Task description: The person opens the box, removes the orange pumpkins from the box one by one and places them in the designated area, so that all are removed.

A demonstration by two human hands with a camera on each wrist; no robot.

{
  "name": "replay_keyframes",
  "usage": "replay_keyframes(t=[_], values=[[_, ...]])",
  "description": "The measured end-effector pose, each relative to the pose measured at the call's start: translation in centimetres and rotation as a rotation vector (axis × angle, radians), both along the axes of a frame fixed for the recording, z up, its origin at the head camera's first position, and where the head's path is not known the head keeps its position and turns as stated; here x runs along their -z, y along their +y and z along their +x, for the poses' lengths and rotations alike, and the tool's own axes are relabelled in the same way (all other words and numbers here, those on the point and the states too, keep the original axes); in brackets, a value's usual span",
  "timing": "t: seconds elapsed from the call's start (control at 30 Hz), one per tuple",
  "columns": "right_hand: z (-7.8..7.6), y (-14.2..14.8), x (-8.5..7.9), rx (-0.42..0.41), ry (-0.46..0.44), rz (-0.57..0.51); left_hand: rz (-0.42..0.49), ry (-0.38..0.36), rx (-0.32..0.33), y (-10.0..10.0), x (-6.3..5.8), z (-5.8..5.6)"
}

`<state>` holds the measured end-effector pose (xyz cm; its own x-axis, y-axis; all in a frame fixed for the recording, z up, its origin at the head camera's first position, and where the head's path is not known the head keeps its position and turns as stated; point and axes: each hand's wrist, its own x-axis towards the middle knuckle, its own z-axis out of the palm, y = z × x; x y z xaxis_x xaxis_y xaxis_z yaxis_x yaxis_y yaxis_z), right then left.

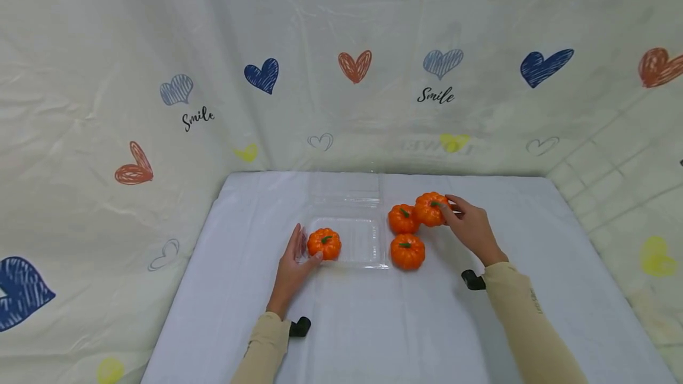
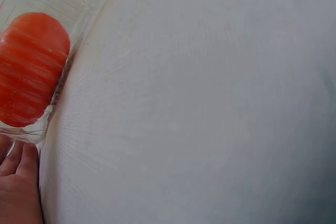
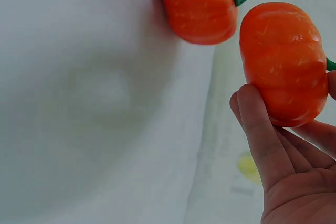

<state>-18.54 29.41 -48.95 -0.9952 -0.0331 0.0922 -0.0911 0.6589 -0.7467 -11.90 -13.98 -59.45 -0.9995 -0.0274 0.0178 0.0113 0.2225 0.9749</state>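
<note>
In the head view, a clear plastic container (image 1: pixel 363 242) lies on the table with its lid (image 1: pixel 345 187) folded back behind it. One small orange pumpkin (image 1: pixel 324 244) sits in its left part. My left hand (image 1: pixel 292 268) rests against the container's left front corner, fingers extended along the side wall and thumb at the front edge by that pumpkin. My right hand (image 1: pixel 474 230) pinches another pumpkin (image 3: pixel 283 61) between thumb and fingers, raised over the table right of the container. Below and beside it stand two more pumpkins, a rear one (image 1: pixel 402 219) and a front one (image 1: pixel 408 252).
A white cloth (image 1: pixel 363 330) covers the table. Pale sheeting (image 1: pixel 320 111) printed with hearts and words hangs behind and at both sides. Dark wrist cameras (image 1: pixel 300 327) stick out from the sleeves at both wrists.
</note>
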Motion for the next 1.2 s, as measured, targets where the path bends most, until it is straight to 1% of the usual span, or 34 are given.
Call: replay_keyframes(t=[0.1, 0.27, 0.47, 0.6, 0.83, 0.9, 1.1, 1.2], values=[[0.2, 0.7, 0.2, 0.025, -0.022, 0.0, -0.007, 0.004, 0.004, -0.1, 0.0, -0.1], [0.2, 1.5, 0.8, 0.04, -0.035, 0.006, -0.005, 0.02, -0.003, -0.3, -0.2, -0.1], [0.1, 2.3, 1.5, 0.062, -0.075, 0.032, 0.011, 0.007, 0.005, -0.1, -0.7, -0.2], [0.0, 2.5, 1.6, 0.044, -0.105, 0.044, 0.0, 0.015, -0.004, 0.1, -0.9, -0.3], [-0.3, 3.0, 1.7, 0.026, -0.142, 0.089, 0.032, 0.018, 0.01, 0.1, -0.9, -0.3], [-0.3, 3.1, 1.9, 0.022, -0.166, 0.095, 0.03, 0.015, 0.008, 0.0, -0.8, -0.3], [-0.1, 3.1, 2.7, 0.023, -0.244, 0.075, 0.022, -0.001, -0.001, 0.1, -0.5, 0.0], [0.1, 3.0, 3.3, 0.021, -0.266, 0.094, 0.016, -0.023, -0.003, 0.2, -0.3, 0.3]])
